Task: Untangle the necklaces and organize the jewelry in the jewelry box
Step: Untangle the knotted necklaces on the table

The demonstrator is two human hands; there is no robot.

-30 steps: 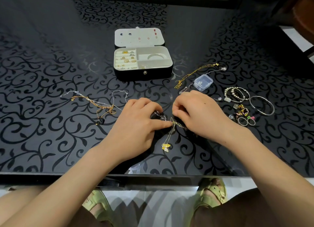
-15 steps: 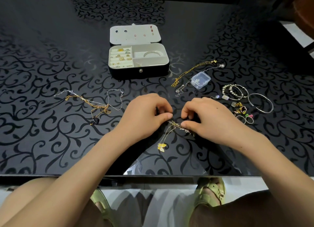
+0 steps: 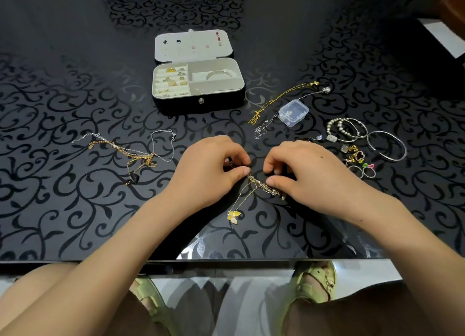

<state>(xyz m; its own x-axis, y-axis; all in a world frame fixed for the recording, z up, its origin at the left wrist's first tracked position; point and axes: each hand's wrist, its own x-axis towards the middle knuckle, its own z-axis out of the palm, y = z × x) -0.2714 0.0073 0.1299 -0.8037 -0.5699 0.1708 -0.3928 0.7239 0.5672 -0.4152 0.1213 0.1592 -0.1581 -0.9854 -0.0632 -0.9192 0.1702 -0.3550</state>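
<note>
- While the head view looks down at a black scroll-patterned table (image 3: 75, 210), we note both hands working near its front edge, close together but not touching.
- The left hand (image 3: 211, 169) has curled fingers; thumb and forefinger pinch one end of the tangled necklaces (image 3: 261, 184).
- The right hand (image 3: 309, 174) is also curled, its thumb and fingertips pinching the same tangle from the other side.
- The tangle is a knot of gold and silver chains stretched between the two hands. We cannot tell whether it touches the tabletop.
- From the knot thin strands run toward us to a butterfly pendant (image 3: 234, 216), which lies on the table.
- The jewelry box (image 3: 198, 104) sits beyond the hands, well apart, with its lid (image 3: 193, 46) open and tilted back. Small studs are pinned in the lid.
- In the box the left slots hold rings (image 3: 173, 80); a bracelet (image 3: 220, 74) lies in the rear right compartment.
- A second tangle (image 3: 136, 154) of gold and silver chains, with a dark pendant, lies left of the left hand, untouched.
- Right of the box lie a gold chain (image 3: 276, 100) and, just beside it, a clear plastic case (image 3: 293, 113).
- Further right we log beaded bracelets (image 3: 346, 132), an open bangle (image 3: 387, 147), and loose rings (image 3: 362, 171) near the right wrist.
</note>
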